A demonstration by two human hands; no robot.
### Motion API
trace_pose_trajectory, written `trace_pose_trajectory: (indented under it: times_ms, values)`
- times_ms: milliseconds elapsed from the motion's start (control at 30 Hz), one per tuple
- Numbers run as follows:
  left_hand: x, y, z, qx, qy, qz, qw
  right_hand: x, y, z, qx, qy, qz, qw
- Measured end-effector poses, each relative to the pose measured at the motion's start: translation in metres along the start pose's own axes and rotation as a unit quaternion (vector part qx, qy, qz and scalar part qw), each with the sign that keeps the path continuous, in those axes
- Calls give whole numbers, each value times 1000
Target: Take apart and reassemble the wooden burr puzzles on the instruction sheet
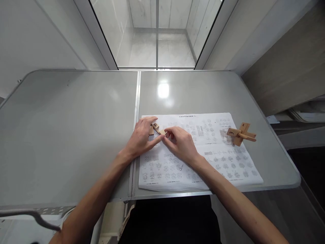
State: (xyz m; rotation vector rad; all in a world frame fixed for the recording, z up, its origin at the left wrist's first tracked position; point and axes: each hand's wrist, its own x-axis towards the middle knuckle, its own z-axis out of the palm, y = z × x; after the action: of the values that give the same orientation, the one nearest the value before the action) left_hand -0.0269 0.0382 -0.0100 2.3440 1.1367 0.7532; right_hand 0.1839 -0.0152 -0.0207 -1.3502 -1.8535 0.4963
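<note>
Over the printed sheet (177, 149), my two hands meet around several small wooden puzzle pieces (156, 126). My left hand (142, 137) curls about them from the left, its thumb reaching along the near side. Between its fingers part of the wood shows, one piece bearing a dark mark. From the right, my right hand (180, 140) pinches the end of a light wooden piece (162, 132) with thumb and forefinger. My fingers hide how the pieces fit together. An interlocked wooden puzzle (242, 134) of crossed, numbered pieces lies on the sheet's right edge.
The sheet carries rows of small printed diagrams and lies on a grey folding table (76, 128). A metal seam (137, 98) runs across the table just left of the sheet. Glass doors (157, 34) stand behind the far edge, and a wooden panel (286, 61) rises at right.
</note>
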Motion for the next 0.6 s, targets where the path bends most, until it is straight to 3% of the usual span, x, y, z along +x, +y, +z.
trace_pose_trajectory:
  times_ms: [267,600]
  values:
    - [0,-2,2,-2,-3,-2,1000,-1,0,-1,22,-41,-33,998]
    - [0,-5,3,8,-3,22,1000,-1,-1,-2,34,-49,-28,998]
